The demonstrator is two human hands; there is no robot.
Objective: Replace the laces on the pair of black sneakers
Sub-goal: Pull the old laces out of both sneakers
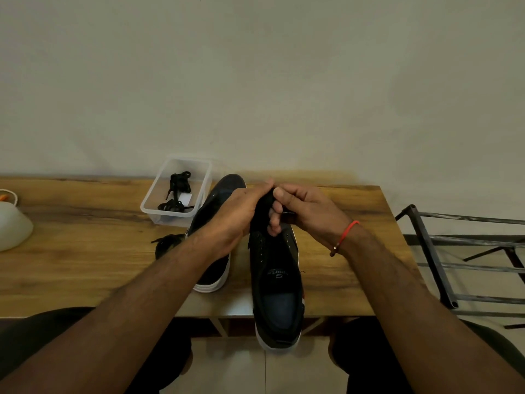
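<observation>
Just right of the frame's centre, the near sneaker [277, 282] rests on the wooden table [85, 251] with its heel overhanging the front edge toward the person and its toe pointing away. Its eyelet rows look bare along the visible stretch. Both hands meet over the toe end. The left hand [241, 214] curls round the front of the shoe and steadies it, fingertips closed at the top. The right hand [306, 211] pinches something dark and thin, judged to be a lace [287, 213] end, though blur and dark-on-dark make it hard to confirm.

The second sneaker [218, 237] lies just to the left, partly hidden under the left forearm. A clear plastic tub [176, 191] behind it, left of centre, holds two bundles of black laces [177, 191]. A loose lace [166, 244] sits crumpled on the table at centre left, beside the second shoe.

The sneaker should be light, with a stiff rubber sole and a soft fabric upper that gives when pressed. Holding it by the toe box or sole edge keeps it steady; squeezing the eyelet flaps would close the holes. The lace is limp and will not push through on its own, so the best hold is right at the stiff tip, close enough that it does not buckle. Black lace against black fabric makes the eyelets hard to find by eye.

At the left edge of the frame sits a white bowl [12, 226], and at the right a metal rack [468, 260].
</observation>
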